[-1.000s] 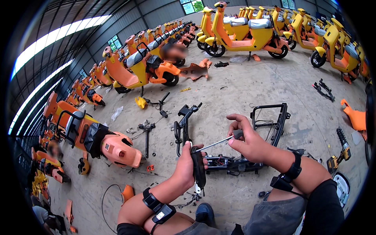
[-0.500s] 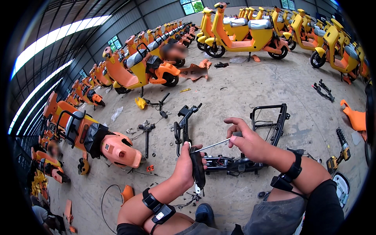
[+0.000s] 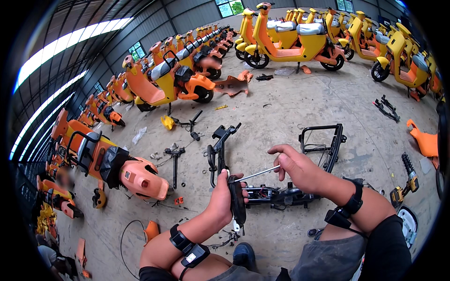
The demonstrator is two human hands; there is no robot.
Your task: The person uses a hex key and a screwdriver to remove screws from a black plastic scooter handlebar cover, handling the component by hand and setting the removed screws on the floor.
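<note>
1. We take the black frame (image 3: 280, 197) lying on the concrete floor as our landmark.
2. Our left hand (image 3: 219, 201) is wrapped around a slim black part (image 3: 237, 201), holding it roughly upright in front of the frame's left portion.
3. Our right hand (image 3: 296, 169) pinches the far end of a thin metal rod (image 3: 258, 173) between thumb and fingers, in front of the frame's middle; whatever handle it has is hidden.
4. The rod slants down leftward to the black part's upper end; we cannot tell whether its tip touches.
5. Left of the frame, near it, stands a black stem-like piece (image 3: 175, 165), with an orange-and-yellow scooter (image 3: 145, 179) farther left.
6. Right of the frame lies a yellow-and-black power drill (image 3: 406, 188), and beyond that an orange panel (image 3: 424, 140).
7. Well behind the frame, a yellow-and-orange scooter (image 3: 293, 49) is parked.
</note>
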